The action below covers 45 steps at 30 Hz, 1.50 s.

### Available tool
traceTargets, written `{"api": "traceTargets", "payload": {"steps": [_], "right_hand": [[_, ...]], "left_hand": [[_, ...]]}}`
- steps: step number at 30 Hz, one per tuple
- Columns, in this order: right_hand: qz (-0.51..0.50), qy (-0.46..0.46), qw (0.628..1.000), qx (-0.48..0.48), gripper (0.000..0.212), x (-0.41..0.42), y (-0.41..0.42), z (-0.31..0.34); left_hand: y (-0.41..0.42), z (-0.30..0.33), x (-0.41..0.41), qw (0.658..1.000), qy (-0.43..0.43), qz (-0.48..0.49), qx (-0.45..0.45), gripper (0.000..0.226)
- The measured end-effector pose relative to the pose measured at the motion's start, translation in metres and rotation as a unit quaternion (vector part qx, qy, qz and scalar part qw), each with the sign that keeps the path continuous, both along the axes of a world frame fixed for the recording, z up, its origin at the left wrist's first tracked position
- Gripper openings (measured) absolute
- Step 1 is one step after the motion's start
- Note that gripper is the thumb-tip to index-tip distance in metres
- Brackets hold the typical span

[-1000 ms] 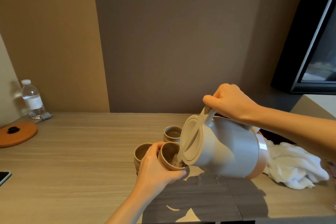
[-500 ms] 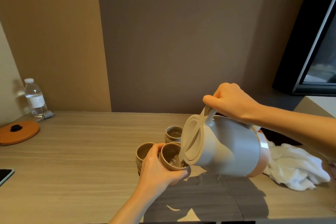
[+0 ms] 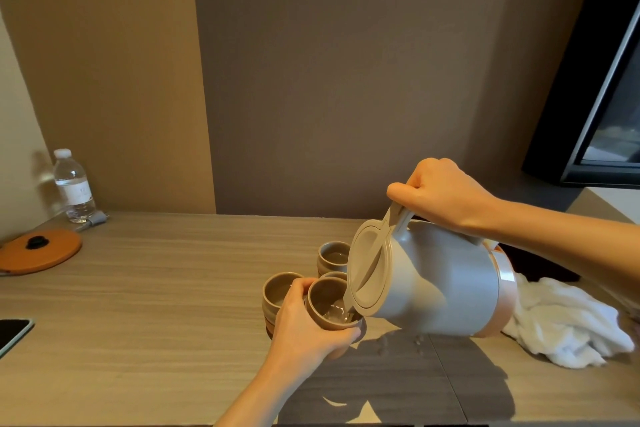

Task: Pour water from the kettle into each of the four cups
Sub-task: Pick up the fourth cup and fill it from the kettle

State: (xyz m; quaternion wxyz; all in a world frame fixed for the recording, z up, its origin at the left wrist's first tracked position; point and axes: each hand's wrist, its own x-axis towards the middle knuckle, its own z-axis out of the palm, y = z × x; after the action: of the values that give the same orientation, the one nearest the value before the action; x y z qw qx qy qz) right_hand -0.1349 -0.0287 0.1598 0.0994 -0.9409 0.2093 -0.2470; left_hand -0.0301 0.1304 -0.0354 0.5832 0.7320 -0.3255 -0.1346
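My right hand (image 3: pixel 441 194) grips the handle of a grey kettle (image 3: pixel 446 284), which is tipped left with its beige lid facing the cups. Water runs from the spout into a brown cup (image 3: pixel 329 302) that my left hand (image 3: pixel 304 329) holds tilted just above the table. Another brown cup (image 3: pixel 278 291) stands directly left of it. A third cup (image 3: pixel 332 253) with water in it stands behind. The rim of a fourth cup (image 3: pixel 334 275) peeks out between them, mostly hidden by the kettle.
A crumpled white towel (image 3: pixel 568 326) lies right of the kettle. An orange lid (image 3: pixel 38 251) and a water bottle (image 3: pixel 73 185) sit at the far left of the wooden table (image 3: pixel 156 305). A phone (image 3: pixel 12 333) lies at the left edge. A dark screen (image 3: pixel 606 97) hangs at the right.
The kettle keeps pouring and more water has gathered in the held cup. Both hands have kept their grips; the view has shifted slightly.
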Motion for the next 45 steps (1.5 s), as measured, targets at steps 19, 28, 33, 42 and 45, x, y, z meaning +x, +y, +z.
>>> {"api": "traceTargets", "payload": {"steps": [19,28,33,42,45], "right_hand": [[0.002,0.023,1.0,-0.017,0.049,0.0,0.001,-0.001],[-0.002,0.027,0.999,-0.037,0.051,0.001,0.005,0.003],[0.0,0.027,0.999,-0.041,0.051,0.002,0.006,0.004],[-0.005,0.029,0.999,-0.04,0.05,0.003,0.002,0.002],[-0.005,0.028,0.999,-0.039,0.051,0.002,0.002,0.002]], "left_hand": [[0.0,-0.007,-0.008,1.0,0.018,0.002,-0.009,0.083],[-0.001,-0.01,-0.006,1.0,0.018,0.01,0.001,0.087],[0.0,-0.01,-0.006,1.0,0.018,0.01,0.0,0.084],[-0.002,-0.012,-0.006,1.0,0.019,0.016,0.006,0.085],[-0.003,-0.011,-0.007,1.0,0.018,0.013,0.003,0.084]]}}
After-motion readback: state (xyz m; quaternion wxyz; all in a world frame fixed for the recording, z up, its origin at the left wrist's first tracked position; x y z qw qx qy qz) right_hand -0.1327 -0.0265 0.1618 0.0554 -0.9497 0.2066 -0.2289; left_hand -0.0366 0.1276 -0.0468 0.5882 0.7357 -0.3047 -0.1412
